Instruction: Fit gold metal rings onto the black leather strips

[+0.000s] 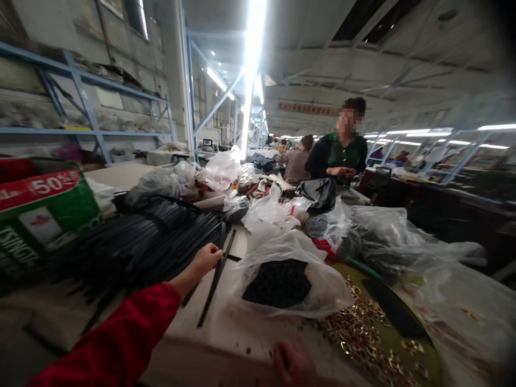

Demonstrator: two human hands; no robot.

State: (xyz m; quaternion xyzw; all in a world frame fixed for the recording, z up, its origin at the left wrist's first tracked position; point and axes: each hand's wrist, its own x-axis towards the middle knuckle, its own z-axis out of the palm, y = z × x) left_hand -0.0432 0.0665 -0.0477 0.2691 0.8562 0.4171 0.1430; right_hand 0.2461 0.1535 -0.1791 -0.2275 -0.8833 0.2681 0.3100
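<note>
My left hand (207, 259), in a red sleeve, reaches over the table with its fingers closed on a long black strap (216, 277). The strap lies slantwise, its near end pointing toward me. Left of that hand is a thick bundle of black straps (149, 231). My right hand (293, 363) is low at the table's front edge, blurred, with its fingers curled; whatever they hold, if anything, does not show. Between and beyond the hands sits an open clear plastic bag (258, 263) with small black pieces (278, 283) inside.
Gold-coloured metal buckles (358, 328) lie heaped on a yellowish round tray (423, 333) at right. Clear plastic bags (266, 212) crowd the table's back. A green and red box (60, 209) stands at left. Behind the table a person (342, 145) stands facing this way.
</note>
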